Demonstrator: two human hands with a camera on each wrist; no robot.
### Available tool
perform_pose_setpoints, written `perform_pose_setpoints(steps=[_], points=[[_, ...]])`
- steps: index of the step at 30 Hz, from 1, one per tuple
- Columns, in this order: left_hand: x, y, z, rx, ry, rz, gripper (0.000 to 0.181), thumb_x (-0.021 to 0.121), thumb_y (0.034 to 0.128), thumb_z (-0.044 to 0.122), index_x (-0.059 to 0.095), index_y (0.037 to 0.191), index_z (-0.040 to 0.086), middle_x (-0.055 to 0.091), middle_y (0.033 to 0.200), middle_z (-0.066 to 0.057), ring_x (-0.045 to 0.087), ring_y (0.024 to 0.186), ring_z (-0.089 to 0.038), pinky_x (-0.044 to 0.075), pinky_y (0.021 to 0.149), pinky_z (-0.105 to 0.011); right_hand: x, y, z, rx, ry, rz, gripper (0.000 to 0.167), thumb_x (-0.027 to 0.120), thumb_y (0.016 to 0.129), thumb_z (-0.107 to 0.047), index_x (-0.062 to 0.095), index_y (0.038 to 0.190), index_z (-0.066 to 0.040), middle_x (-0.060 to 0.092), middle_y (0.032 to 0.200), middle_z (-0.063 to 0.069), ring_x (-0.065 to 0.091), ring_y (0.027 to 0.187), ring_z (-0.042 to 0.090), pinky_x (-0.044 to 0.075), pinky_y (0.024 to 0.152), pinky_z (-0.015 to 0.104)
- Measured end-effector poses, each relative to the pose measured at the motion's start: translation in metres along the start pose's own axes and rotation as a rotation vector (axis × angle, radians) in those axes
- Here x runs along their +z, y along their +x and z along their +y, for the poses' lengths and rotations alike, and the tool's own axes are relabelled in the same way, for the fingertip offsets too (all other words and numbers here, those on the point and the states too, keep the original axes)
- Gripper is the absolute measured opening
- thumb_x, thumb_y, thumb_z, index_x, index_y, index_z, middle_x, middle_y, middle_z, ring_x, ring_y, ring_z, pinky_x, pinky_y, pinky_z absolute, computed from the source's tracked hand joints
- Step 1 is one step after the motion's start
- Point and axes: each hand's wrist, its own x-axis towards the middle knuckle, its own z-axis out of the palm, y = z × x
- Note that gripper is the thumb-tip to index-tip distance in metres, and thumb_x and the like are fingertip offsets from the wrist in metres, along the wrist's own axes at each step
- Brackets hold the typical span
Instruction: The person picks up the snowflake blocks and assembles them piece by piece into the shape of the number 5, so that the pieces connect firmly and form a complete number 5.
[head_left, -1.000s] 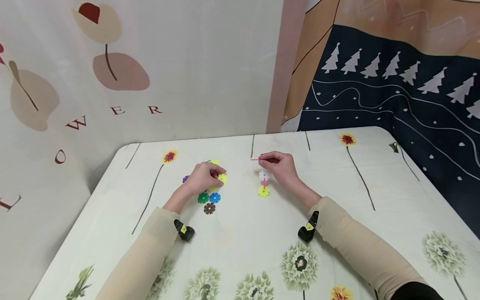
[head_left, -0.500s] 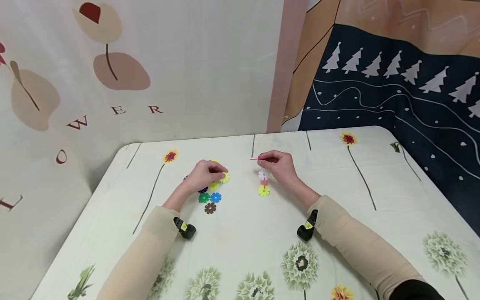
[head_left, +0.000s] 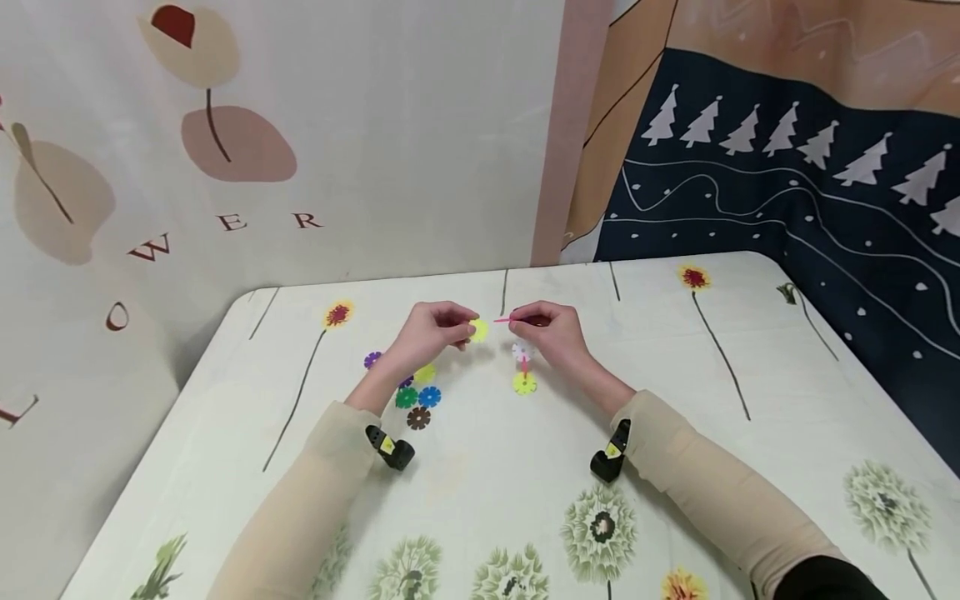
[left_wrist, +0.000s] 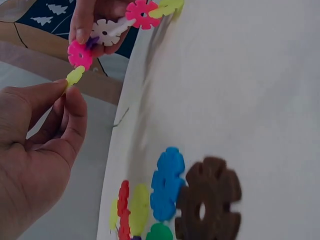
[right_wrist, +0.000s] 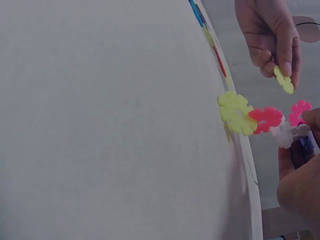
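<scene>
Currently holding both hands near each other above the pale surface [head_left: 480,475], with a small gap between. Pinching a loose yellow disc [head_left: 478,330] between thumb and fingertips of the left hand [head_left: 429,333], nearly closed at the tips. Gripping a chain of notched discs [right_wrist: 267,120] with bent fingers of the right hand [head_left: 553,333]. Running along that chain, outward from the grip: from pink end disc [left_wrist: 80,55] to purple disc [left_wrist: 92,42], then white disc [left_wrist: 106,32], second pink disc [left_wrist: 143,14] and yellow end disc [right_wrist: 237,114]. Facing the loose yellow disc with the pink end, just apart in the head view.

Lying on the surface, by the left forearm: brown disc [head_left: 418,418], blue disc [head_left: 430,397], green disc [head_left: 407,397], another yellow disc [head_left: 425,373] and purple pieces [head_left: 372,360]. Showing beside these in the left wrist view: red disc [left_wrist: 123,210]. Covering both forearms with beige sleeves [head_left: 292,492]. Hanging behind, to the right: dark cloth [head_left: 750,187] with white trees.
</scene>
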Motion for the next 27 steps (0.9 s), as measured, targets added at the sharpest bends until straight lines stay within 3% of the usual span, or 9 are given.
perform_pose_setpoints(steps=[9, 21, 27], points=[[0.008, 0.005, 0.004, -0.001, -0.065, 0.017, 0.02, 0.069, 0.0993, 0.009, 0.072, 0.119, 0.004, 0.071, 0.103, -0.015, 0.069, 0.085, -0.024, 0.058, 0.09, -0.047, -0.002, 0.0, -0.001, -0.023, -0.02, -0.01, 0.016, 0.078, 0.091, -0.006, 0.076, 0.106, 0.001, 0.073, 0.106, 0.012, 0.066, 0.095, 0.023, 0.054, 0.083, 0.022], [0.01, 0.005, 0.005, 0.018, -0.038, 0.028, 0.023, 0.07, 0.0991, 0.01, 0.074, 0.12, 0.003, 0.072, 0.103, -0.016, 0.067, 0.085, -0.025, 0.056, 0.092, -0.049, 0.0, -0.001, -0.001, -0.034, 0.01, -0.032, 0.017, 0.079, 0.09, -0.004, 0.078, 0.105, 0.003, 0.074, 0.109, 0.015, 0.068, 0.096, 0.019, 0.055, 0.079, 0.02], [0.011, 0.007, 0.007, 0.028, -0.018, 0.04, 0.02, 0.07, 0.0985, 0.008, 0.076, 0.117, 0.003, 0.072, 0.098, -0.014, 0.065, 0.082, -0.025, 0.056, 0.087, -0.052, -0.002, -0.002, -0.002, -0.013, -0.012, -0.026, 0.016, 0.081, 0.089, -0.007, 0.08, 0.103, 0.0, 0.075, 0.109, 0.011, 0.067, 0.104, 0.022, 0.054, 0.077, 0.02]])
